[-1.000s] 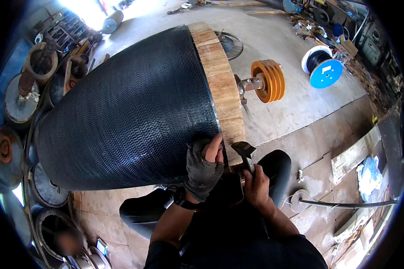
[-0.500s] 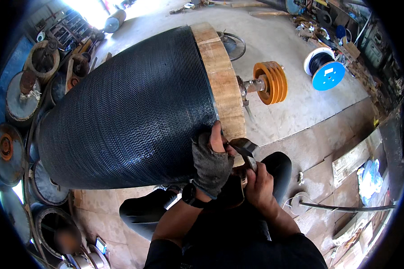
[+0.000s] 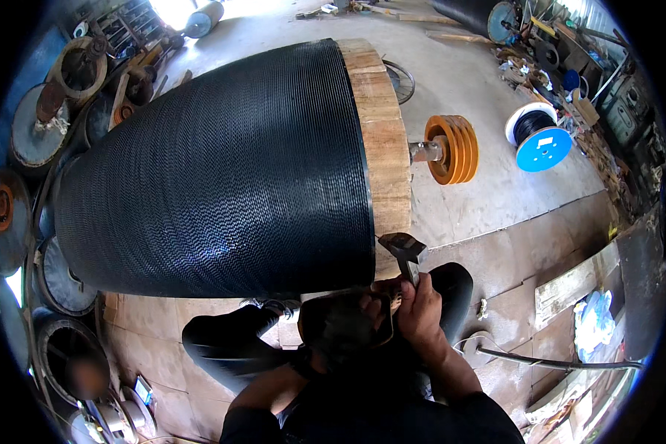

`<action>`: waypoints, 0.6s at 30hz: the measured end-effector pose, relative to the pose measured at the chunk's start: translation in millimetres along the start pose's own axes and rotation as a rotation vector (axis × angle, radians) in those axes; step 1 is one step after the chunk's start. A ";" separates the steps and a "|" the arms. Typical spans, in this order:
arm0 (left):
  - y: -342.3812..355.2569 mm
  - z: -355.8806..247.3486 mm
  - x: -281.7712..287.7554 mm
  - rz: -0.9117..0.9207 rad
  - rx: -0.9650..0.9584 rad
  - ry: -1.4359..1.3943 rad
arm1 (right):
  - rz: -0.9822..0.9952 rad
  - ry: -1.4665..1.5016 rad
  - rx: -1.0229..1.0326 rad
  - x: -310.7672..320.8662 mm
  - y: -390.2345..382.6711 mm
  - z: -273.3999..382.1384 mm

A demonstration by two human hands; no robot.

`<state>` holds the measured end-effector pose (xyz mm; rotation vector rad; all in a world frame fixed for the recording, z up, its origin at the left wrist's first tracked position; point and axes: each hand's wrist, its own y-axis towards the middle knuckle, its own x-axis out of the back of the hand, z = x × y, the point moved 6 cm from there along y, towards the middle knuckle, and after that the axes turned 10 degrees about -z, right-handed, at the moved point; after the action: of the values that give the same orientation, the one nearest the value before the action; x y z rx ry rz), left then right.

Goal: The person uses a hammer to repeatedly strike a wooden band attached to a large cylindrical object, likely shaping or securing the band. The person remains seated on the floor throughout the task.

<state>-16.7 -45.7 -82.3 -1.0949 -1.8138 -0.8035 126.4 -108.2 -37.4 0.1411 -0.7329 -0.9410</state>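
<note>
My right hand [image 3: 419, 307] grips the handle of a hammer [image 3: 402, 245], its head upright beside the roller's wooden end [image 3: 381, 122]. My left hand [image 3: 348, 320], in a dark fingerless glove, is low at my lap, inside a dark open container with a yellowish rim [image 3: 389, 337]. Its bare fingers look curled; shadow hides what they may hold. In front of me lies a large barrel-shaped roller [image 3: 222, 177], wound closely with black ribbed cord or strip. An orange grooved pulley [image 3: 453, 150] sits on the shaft at its right end.
Metal drums and rollers [image 3: 63, 277] crowd the left side. A blue-and-white cable reel [image 3: 544, 148] stands at the far right. Wooden boards [image 3: 577, 285], a plastic bag [image 3: 593, 324] and a metal rod [image 3: 562, 362] lie on the right. My bent legs flank the container.
My left hand has left the roller's edge and dropped into the container at my lap. My right hand still holds the hammer near the wood. The view has shifted slightly.
</note>
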 end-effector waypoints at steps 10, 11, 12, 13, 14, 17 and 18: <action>-26.6 18.4 -54.2 0.145 0.319 -0.792 | -0.082 0.038 0.045 -3.4 0.1 3.7; -24.7 18.2 -57.0 0.173 0.333 -0.791 | -0.116 0.167 0.046 4.2 -2.8 11.3; -21.2 14.2 -53.2 0.254 0.297 -0.643 | -0.146 0.296 0.045 9.5 -8.4 14.2; -19.4 9.3 -46.9 0.305 0.245 -0.491 | -0.161 0.304 0.160 18.2 -13.3 17.5; -14.0 6.8 -41.0 0.347 0.188 -0.337 | -0.176 0.317 0.282 24.7 -15.7 18.9; -1.3 -2.2 -23.8 0.254 -0.038 -0.022 | -0.130 0.015 0.152 7.1 -5.3 7.9; -4.8 -3.7 -17.3 0.127 -0.064 -0.024 | -0.031 -0.179 0.036 -10.1 -1.5 0.0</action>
<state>-15.3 -56.9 -96.6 -1.2522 -1.7297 -0.7800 121.7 -101.3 -43.2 0.1007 -0.9155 -0.9785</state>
